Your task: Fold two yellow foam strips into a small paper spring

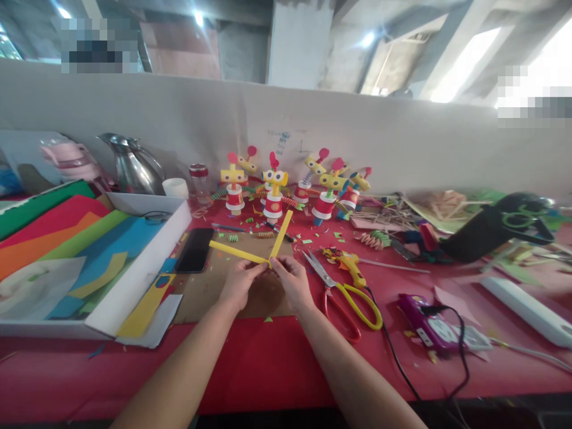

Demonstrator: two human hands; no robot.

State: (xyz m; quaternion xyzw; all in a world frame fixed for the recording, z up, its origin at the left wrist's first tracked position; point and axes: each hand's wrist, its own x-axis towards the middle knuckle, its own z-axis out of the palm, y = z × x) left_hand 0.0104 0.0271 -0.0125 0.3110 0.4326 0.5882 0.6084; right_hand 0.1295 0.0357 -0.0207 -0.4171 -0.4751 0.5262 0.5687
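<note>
Two yellow paper strips [280, 238] meet at a corner between my hands, one pointing left and the other up and to the right. My left hand [240, 281] pinches the strips near the joint from the left. From the right, my right hand [291, 280] pinches at the same corner, its fingertips close to those of the left. Both hands are over a brown cardboard sheet [196, 304]. Behind them stand several paper-and-cup robot figures [273, 199] with yellow heads, red bodies and coiled paper arms.
Scissors [328, 280] and a yellow glue gun [353, 267] lie to the right, near a purple power strip [429, 328] with cords. A black phone [195, 250] and a white box [138, 262] of coloured paper are left. A steel jug [134, 164] stands behind.
</note>
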